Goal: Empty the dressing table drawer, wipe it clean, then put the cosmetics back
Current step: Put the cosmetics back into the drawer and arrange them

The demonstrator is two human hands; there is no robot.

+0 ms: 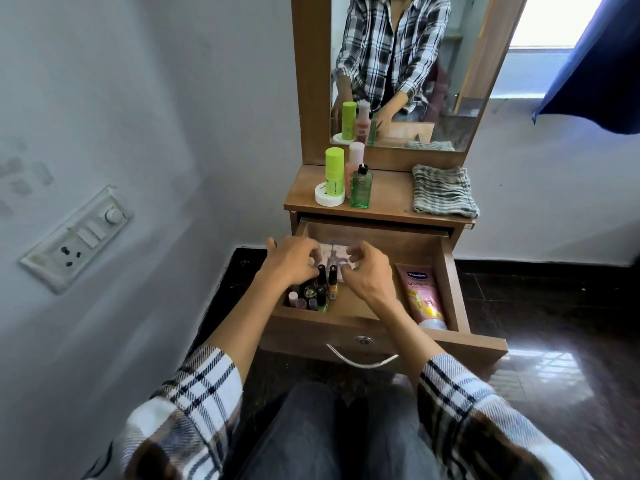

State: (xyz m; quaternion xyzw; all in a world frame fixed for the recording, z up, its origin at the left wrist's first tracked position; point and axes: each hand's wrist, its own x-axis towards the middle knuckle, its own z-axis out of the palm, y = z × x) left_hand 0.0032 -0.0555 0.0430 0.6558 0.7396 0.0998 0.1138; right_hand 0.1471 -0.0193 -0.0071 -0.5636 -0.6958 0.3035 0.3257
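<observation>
The wooden drawer of the dressing table stands pulled out. At its front left stand several small nail polish bottles. A pink Vaseline tube lies along the right side. Behind the bottles lies a pale pink-and-white packet. My left hand and my right hand are both inside the drawer over this packet, fingers curled at its left and right edges. Whether they grip it is hard to tell. The packet is partly hidden by my fingers.
On the table top stand a lime-green bottle on a white round jar, a pink bottle and a green pump bottle. A folded striped cloth lies at the right. A mirror rises behind. A switchboard is on the left wall.
</observation>
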